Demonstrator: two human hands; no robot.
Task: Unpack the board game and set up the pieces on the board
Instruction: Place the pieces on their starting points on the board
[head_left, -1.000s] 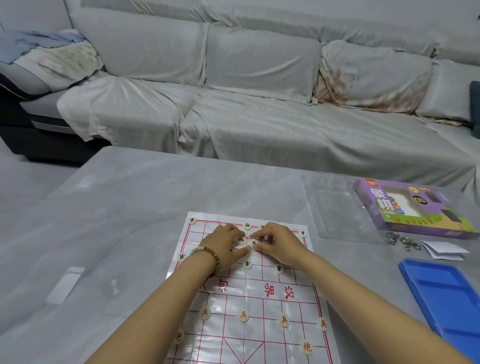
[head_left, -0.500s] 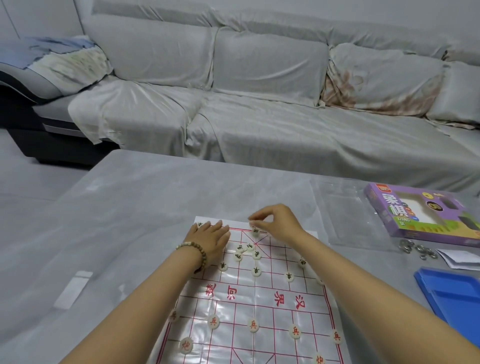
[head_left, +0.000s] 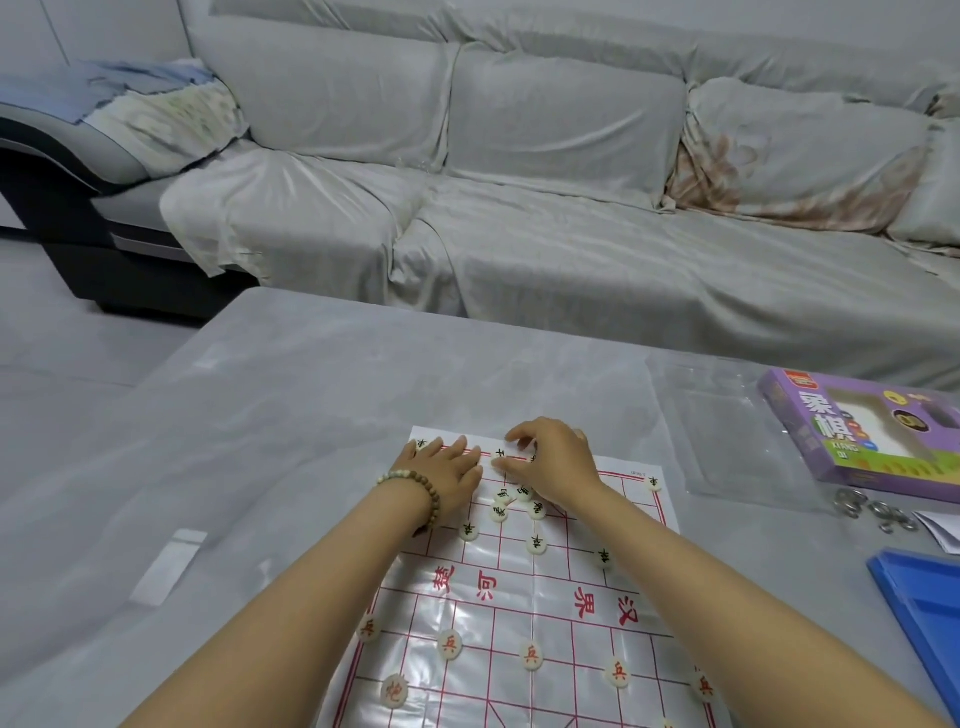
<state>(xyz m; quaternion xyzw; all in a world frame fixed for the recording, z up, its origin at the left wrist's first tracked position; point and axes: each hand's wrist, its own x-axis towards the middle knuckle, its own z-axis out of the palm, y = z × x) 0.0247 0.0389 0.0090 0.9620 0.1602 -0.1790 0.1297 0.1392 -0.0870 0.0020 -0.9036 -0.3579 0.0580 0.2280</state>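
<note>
Two hands meet at the far edge of the board (head_left: 498, 639), which lies flat on the grey surface (head_left: 291, 415). Our left hand (head_left: 447, 475) rests on the board with its fingers straight and close together, a bead bracelet (head_left: 410, 486) round the wrist. Our right hand (head_left: 553, 462) sits just beside it, fingers curled down over the far row; whether they pinch a piece we cannot tell.

Between the two hands a single black-marked piece (head_left: 500, 453) sits on the far row. Just past the left fingertips we see a far-left piece (head_left: 421, 443), and well to the right of the right wrist a far-right piece (head_left: 653, 483). Under the heel of the right hand, on our side, a loose cluster (head_left: 506, 499) of black-marked pieces crowds together. Nearer us than both hands, beside the forearms, lie three black soldiers (head_left: 536, 544), then a row of red soldiers (head_left: 531, 654) and a red cannon (head_left: 394, 691).

Off the board to the right of the right hand lies a clear plastic tray (head_left: 727, 431), with the purple game box (head_left: 857, 436) just beside it. Closer to us are some metal rings (head_left: 872, 509), a folded paper (head_left: 940, 525) and a blue tray (head_left: 924, 608). Left of the left hand a pale slip (head_left: 166, 566) lies on the surface, and beyond both hands stands a covered sofa (head_left: 571, 156).
</note>
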